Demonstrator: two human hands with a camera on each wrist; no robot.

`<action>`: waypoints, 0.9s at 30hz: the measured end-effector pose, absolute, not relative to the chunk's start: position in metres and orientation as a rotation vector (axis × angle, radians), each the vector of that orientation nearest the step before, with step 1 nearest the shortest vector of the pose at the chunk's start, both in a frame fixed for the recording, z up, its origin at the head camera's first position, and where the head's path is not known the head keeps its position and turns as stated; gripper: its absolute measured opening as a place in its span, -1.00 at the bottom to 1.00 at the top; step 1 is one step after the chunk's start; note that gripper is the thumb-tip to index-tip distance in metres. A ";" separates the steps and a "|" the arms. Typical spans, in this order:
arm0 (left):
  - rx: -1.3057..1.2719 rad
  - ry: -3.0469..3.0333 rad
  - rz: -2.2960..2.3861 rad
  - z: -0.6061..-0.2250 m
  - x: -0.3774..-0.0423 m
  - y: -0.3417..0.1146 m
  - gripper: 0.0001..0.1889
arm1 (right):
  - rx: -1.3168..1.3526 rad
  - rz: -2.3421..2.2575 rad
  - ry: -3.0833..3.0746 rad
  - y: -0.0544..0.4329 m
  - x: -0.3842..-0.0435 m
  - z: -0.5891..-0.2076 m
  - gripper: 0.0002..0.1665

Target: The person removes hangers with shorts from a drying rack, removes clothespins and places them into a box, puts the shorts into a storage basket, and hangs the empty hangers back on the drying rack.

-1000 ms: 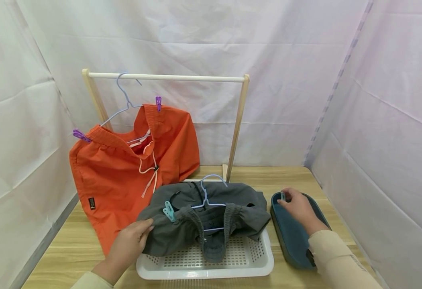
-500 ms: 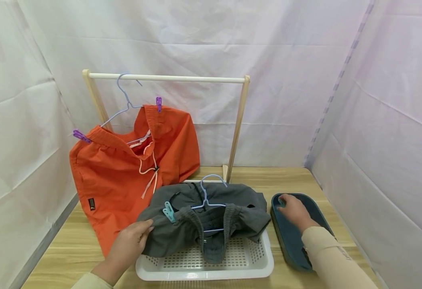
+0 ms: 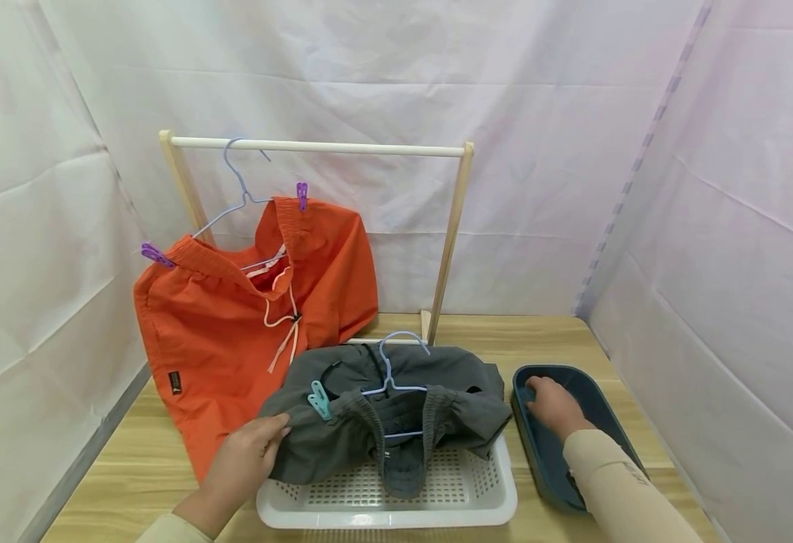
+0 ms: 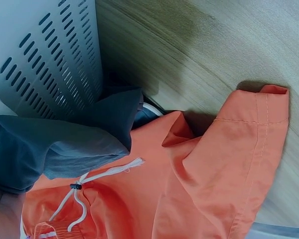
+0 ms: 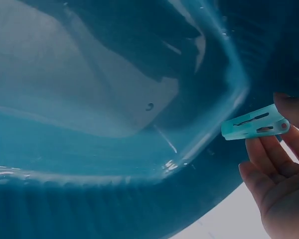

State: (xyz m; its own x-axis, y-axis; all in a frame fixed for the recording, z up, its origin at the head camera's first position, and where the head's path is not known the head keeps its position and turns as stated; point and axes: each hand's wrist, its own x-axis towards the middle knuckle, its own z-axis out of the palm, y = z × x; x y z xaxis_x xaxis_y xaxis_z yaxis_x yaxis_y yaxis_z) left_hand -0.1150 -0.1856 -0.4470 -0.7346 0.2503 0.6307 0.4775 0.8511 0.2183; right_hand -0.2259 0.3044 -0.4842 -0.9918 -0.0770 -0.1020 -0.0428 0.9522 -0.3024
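Observation:
Dark grey elastic-waist pants [image 3: 315, 452] lie over a white plastic basket [image 3: 385, 519], with a pale blue hanger [image 3: 388, 369] inside their waistband. A light teal clothespin [image 3: 319, 400] is clipped on the left part of the waistband. My left hand [image 3: 247, 456] holds the pants by their left edge. Off to the right, my right hand [image 3: 554, 405] is inside a dark blue tray [image 3: 539, 475]. The right wrist view shows that hand pinching another teal clothespin [image 5: 256, 123] between thumb and fingers; the head view hides this clothespin behind the hand.
Orange pants [image 3: 233, 354] hang at the left from a blue hanger [image 3: 233, 173], held by two purple clothespins [image 3: 302, 194]. The hanger hooks over the rack's white rail [image 3: 369, 148]. White cloth walls enclose the wooden table [image 3: 491, 332].
My right hand has turned and shifted slightly down within the tray, and its clothespin has gone out of sight in the head view. My left hand has stayed at the pants' edge.

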 end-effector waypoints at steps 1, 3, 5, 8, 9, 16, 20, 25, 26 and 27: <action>-0.528 -2.417 -0.490 -0.447 -0.115 -0.186 -0.73 | -0.095 -0.447 2.991 0.305 -0.226 -0.485 -0.54; -0.524 -2.421 -0.488 -0.447 -0.114 -0.186 -0.73 | -0.096 -0.418 2.990 0.305 -0.227 -0.488 -0.55; -0.519 -2.431 -0.488 -0.447 -0.114 -0.185 -0.72 | -0.095 -0.396 2.991 0.306 -0.228 -0.489 -0.56; -0.508 -2.452 -0.495 -0.446 -0.114 -0.185 -0.71 | -0.094 -0.367 2.997 0.306 -0.229 -0.490 -0.57; -0.505 -2.458 -0.499 -0.445 -0.114 -0.185 -0.71 | -0.096 -0.359 3.002 0.307 -0.229 -0.490 -0.58; -0.507 -2.460 -0.496 -0.444 -0.114 -0.185 -0.72 | -0.112 -0.329 3.008 0.310 -0.231 -0.494 -0.59; -0.516 -2.446 -0.493 -0.445 -0.114 -0.185 -0.71 | -0.128 -0.318 2.993 0.310 -0.231 -0.495 -0.60; -0.513 -2.451 -0.495 -0.445 -0.114 -0.185 -0.71 | -0.152 -0.282 2.973 0.310 -0.233 -0.492 -0.58; -0.512 -2.452 -0.494 -0.445 -0.113 -0.185 -0.71 | -0.152 -0.275 2.968 0.310 -0.234 -0.492 -0.57; -0.511 -2.454 -0.496 -0.445 -0.113 -0.185 -0.71 | -0.154 -0.273 2.963 0.309 -0.234 -0.492 -0.57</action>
